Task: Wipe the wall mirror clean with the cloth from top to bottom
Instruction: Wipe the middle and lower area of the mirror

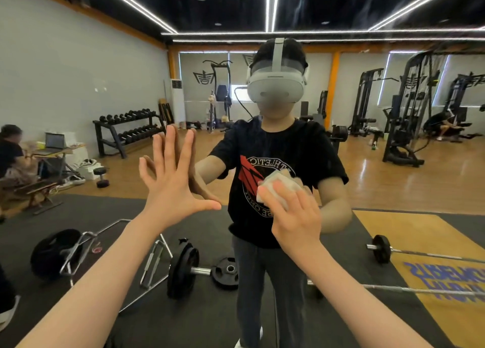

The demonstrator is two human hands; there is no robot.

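The right hand [294, 216] presses a small white cloth [278, 187] flat against the wall mirror [78, 72]; its grip is released, with straight fingers [273, 198] spread over the cloth and the cloth pinned between palm and glass. The cloth sits at about chest height of the reflected person, over the red and white print on the black T-shirt [278, 148]. The left hand [173, 179] is also released, with fingers splayed wide and fingertips laid against the glass, meeting their own reflection just to the left of the cloth hand. Both forearms reach up from the lower edge of the view.

The mirror fills nearly the whole view and shows faint streaks near the top. In it stands the person, wearing a white headset [275, 85] and dark trousers. Reflected on the dark floor mat behind lie a barbell with black plates [183, 271], a loose plate [225, 271], a hex bar [84, 253] and a second barbell [383, 249] to the right. Farther back are a dumbbell rack [128, 130] along the grey wall, cable machines [404, 116] on the right, and a small tabletop [55, 151] with a laptop [54, 141] at the left, where another person sits.
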